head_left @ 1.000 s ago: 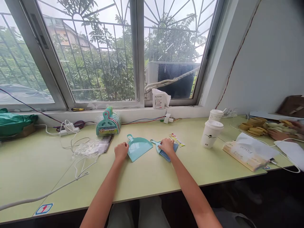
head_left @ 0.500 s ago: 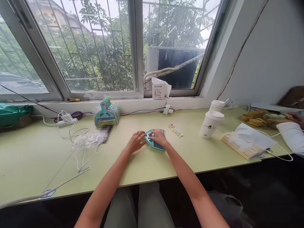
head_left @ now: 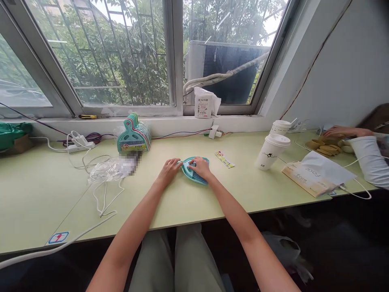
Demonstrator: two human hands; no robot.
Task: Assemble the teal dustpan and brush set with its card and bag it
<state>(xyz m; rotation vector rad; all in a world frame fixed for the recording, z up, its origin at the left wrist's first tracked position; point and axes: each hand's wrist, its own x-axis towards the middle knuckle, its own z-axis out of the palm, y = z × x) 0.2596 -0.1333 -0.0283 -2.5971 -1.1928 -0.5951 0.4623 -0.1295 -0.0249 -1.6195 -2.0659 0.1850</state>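
Head view, dustpan set (head_left: 197,174) under right hand (head_left: 199,167), left hand (head_left: 169,169) touching

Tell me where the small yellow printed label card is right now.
The label card lies flat on the green table, just right of the right hand and the teal dustpan, left of the paper cups.

Two paper cups (head_left: 271,151), a power strip (head_left: 79,144) and a tissue pack (head_left: 204,104) near the window.

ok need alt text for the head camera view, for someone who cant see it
Two bare hands, left hand and right hand, press on a small teal dustpan and brush set on a pale green table below a window. A stack of dustpans stands left; two paper cups stand right.
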